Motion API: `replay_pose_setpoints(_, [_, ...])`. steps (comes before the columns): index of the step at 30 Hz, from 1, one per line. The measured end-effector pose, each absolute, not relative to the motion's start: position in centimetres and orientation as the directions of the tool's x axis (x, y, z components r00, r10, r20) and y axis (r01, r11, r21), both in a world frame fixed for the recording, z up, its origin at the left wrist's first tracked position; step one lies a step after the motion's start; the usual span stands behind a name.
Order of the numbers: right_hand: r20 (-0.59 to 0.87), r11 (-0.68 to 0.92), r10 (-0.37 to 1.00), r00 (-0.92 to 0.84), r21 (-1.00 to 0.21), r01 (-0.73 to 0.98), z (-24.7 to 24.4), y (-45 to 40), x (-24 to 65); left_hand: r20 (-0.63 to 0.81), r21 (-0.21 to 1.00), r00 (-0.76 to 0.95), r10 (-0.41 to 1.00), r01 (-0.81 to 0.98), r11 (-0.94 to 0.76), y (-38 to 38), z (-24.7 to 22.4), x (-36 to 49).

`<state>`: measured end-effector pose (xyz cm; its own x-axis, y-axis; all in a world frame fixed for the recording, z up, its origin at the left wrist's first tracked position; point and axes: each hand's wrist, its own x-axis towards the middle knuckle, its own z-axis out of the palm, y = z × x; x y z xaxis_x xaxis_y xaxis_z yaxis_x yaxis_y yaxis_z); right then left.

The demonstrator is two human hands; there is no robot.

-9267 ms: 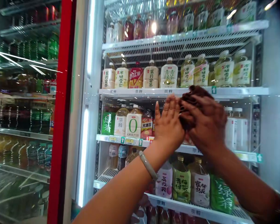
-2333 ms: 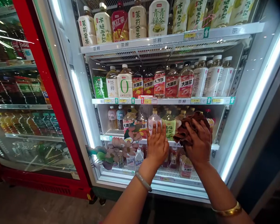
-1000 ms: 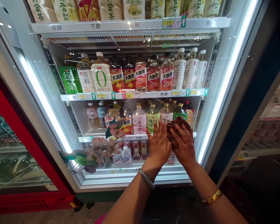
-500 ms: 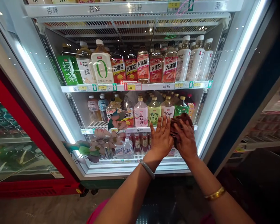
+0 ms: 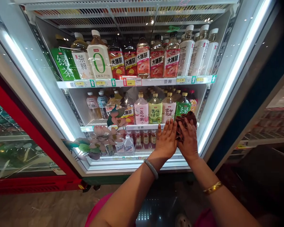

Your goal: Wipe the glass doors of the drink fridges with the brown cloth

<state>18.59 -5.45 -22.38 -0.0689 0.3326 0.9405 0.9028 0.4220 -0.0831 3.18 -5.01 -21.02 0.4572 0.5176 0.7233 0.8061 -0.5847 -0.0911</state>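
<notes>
My left hand (image 5: pixel 167 140) lies flat against the cooler's glass door (image 5: pixel 142 148), fingers outstretched, with nothing in it. Right beside it, my right hand (image 5: pixel 188 140) presses a crumpled brown cloth (image 5: pixel 191 116) to the glass, its fingers spread over the fabric. Behind the glass, near the cloth, stand a green-labelled bottle (image 5: pixel 183 105) and a pink-white bottle (image 5: pixel 168 107). A flower decal (image 5: pixel 104 137) shows left of my hands. Part of the cloth is hidden under my right hand.
A shelf edge (image 5: pixel 153 82) carries price tags beneath several large tea bottles. Bright light strips (image 5: pixel 38 82) run down both sides of the cooler. On the left stands a red-framed cooler (image 5: pixel 47 154); at the right, a dark blue panel (image 5: pixel 241 123) borders another shelf unit.
Both hands and the cloth have shifted slightly down and to the right relative to the bottles. More of the green label shows above the cloth. My view has tilted down a little.
</notes>
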Motion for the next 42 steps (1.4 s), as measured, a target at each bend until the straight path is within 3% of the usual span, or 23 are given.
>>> replay_pose_setpoints(2, [0.937, 0.400, 0.344, -0.061, -0.087, 0.912, -22.9, -5.2, 20.3, 0.712, -0.115, 0.476, 0.516, 0.804, -0.584, -5.2, -21.7, 3.6])
replay_pose_setpoints(7, [0.933, 0.316, 0.327, 0.147, -0.255, 0.914, -23.2, -4.9, 22.0, 0.736, -0.130, 0.461, 0.497, 0.815, -0.564, -5.4, -21.4, 3.8])
replay_pose_setpoints(12, [0.917, 0.402, 0.385, -0.109, -0.060, 0.914, -24.2, -5.9, 18.0, 0.784, -0.083, 0.385, 0.487, 0.843, -0.532, -4.9, -20.4, 3.1])
replay_pose_setpoints(16, [0.903, 0.412, 0.353, -0.244, 0.084, 0.907, -25.4, -6.1, 19.7, 0.774, -0.129, 0.423, 0.472, 0.835, -0.536, -4.7, -21.5, 2.1])
replay_pose_setpoints(18, [0.915, 0.388, 0.353, -0.194, 0.045, 0.920, -25.2, -5.7, 21.7, 0.768, -0.163, 0.447, 0.459, 0.829, -0.534, -4.7, -22.0, 1.4])
replay_pose_setpoints(22, [0.943, 0.311, 0.325, 0.068, -0.175, 0.934, -23.1, -5.0, 22.2, 0.785, -0.150, 0.402, 0.471, 0.861, -0.485, -4.4, -21.6, -0.6])
replay_pose_setpoints(24, [0.937, 0.324, 0.340, 0.079, -0.195, 0.926, -22.2, -4.9, 20.1, 0.799, -0.123, 0.363, 0.479, 0.879, -0.462, -4.2, -21.1, -1.8])
replay_pose_setpoints(31, [0.879, 0.454, 0.290, -0.379, 0.223, 0.863, -24.7, -5.8, 13.8, 0.744, -0.173, 0.460, 0.484, 0.833, -0.526, -4.8, -23.2, -5.6])
replay_pose_setpoints(33, [0.865, 0.474, 0.280, -0.417, 0.253, 0.843, -25.1, -5.7, 14.9, 0.725, -0.177, 0.475, 0.499, 0.828, -0.532, -5.2, -23.7, -6.2])
replay_pose_setpoints(35, [0.899, 0.466, 0.281, -0.336, 0.178, 0.866, -24.3, -5.5, 16.3, 0.723, -0.154, 0.452, 0.523, 0.843, -0.516, -5.3, -23.4, -6.7])
replay_pose_setpoints(39, [0.969, 0.397, 0.247, 0.004, -0.105, 0.912, -21.3, -4.7, 16.0, 0.756, -0.067, 0.342, 0.559, 0.889, -0.453, -5.1, -21.4, -7.7])
replay_pose_setpoints(42, [0.964, 0.402, 0.267, -0.025, -0.088, 0.911, -20.4, -4.9, 12.5, 0.764, -0.049, 0.317, 0.562, 0.897, -0.439, -5.1, -20.6, -8.5])
